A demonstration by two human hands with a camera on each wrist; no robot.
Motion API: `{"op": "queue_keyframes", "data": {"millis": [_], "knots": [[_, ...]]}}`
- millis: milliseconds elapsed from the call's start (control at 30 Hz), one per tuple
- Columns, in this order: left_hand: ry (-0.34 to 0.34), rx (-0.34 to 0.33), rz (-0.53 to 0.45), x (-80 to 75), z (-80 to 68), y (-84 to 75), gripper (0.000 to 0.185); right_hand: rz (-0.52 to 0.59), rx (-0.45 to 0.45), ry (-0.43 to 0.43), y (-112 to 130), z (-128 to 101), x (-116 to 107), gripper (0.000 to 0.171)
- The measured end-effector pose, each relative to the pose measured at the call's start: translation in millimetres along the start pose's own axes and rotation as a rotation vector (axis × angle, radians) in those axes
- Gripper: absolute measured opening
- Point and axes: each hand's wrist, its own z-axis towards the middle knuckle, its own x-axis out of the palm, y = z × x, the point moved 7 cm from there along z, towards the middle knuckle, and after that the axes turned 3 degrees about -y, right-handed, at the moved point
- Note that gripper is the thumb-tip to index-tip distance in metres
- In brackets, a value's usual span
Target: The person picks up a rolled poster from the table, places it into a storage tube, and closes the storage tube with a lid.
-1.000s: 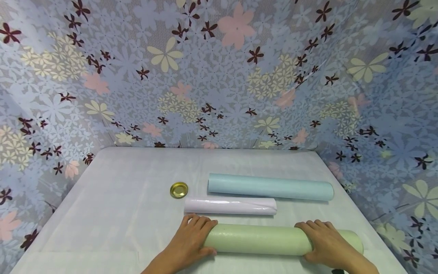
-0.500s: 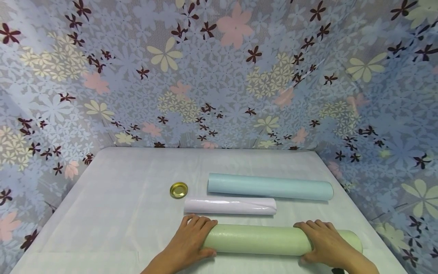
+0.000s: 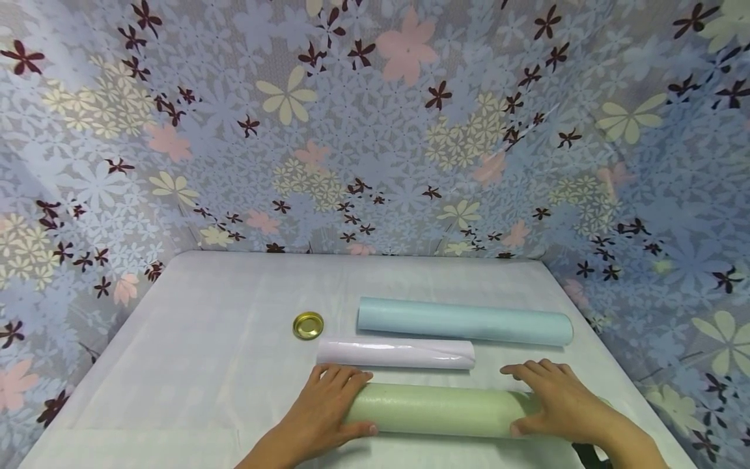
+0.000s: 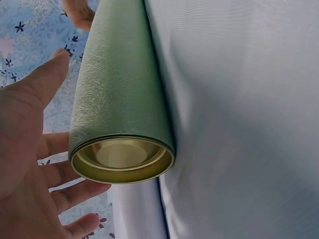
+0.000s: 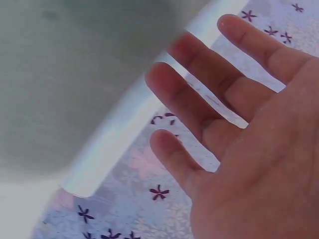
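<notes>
Lying across the near edge of the bench [image 3: 193, 339], a long pale green tube [image 3: 439, 410] with a faintly fibrous, paper-like skin. Capped at its left end by a shallow gold metal lid [image 4: 122, 158], round and recessed, plain to see from the left wrist. Bracketed by both hands: left hand [image 3: 325, 407] laid over the left end, fingers nearly straight along the curve, thumb tucked under the near side; right hand [image 3: 556, 400] laid over the right end, fingers spread and reaching forward over the top. Loose, wide grip on both sides, palms resting rather than clamping; from the right wrist, fingers [image 5: 199, 99] spread and straight, lifted a little off the blurred green surface.

Just beyond the green tube, lying parallel: a shorter white roll [image 3: 395, 353], glossy as if wrapped in film, with a loose edge near its right end. Beyond that, again parallel, a long light blue tube [image 3: 465, 321], matte and smooth. Left of the white roll's end, a small round gold lid [image 3: 308, 325], lying flat with its rim up, apart from the rolls.

Covering the bench, a pale, slightly creased cloth. Hung behind and at both sides, a blue-grey floral sheet [image 3: 375, 130] printed with cream, pink and dark maroon flowers. Between hands and green tube, nothing in the way.
</notes>
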Motion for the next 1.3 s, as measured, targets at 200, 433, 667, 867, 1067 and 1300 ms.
{"op": "queue_keyframes", "data": {"millis": [200, 433, 667, 867, 1067, 1300], "knots": [[0.019, -0.054, -0.052, -15.5, 8.2, 8.3, 0.068, 0.027, 0.008, -0.021, -0.7, 12.2, -19.3, 0.079], [0.060, -0.105, -0.104, -36.4, 23.4, 27.2, 0.059, 0.006, -0.021, -0.070, -5.7, 29.9, -37.0, 0.070], [0.117, -0.077, -0.068, -41.3, 37.0, 37.9, 0.060, 0.000, -0.031, -0.118, -19.0, 50.3, -42.3, 0.071], [0.158, -0.050, -0.019, -35.3, 47.6, 44.4, 0.061, -0.047, -0.011, -0.140, -36.6, 66.1, -36.7, 0.075], [0.206, -0.044, -0.012, -27.9, 55.3, 47.7, 0.062, -0.062, 0.000, -0.143, -52.0, 79.5, -32.6, 0.081], [0.253, -0.009, 0.057, -18.9, 62.4, 48.2, 0.062, -0.104, 0.017, -0.095, -67.2, 93.4, -24.2, 0.082]]}}
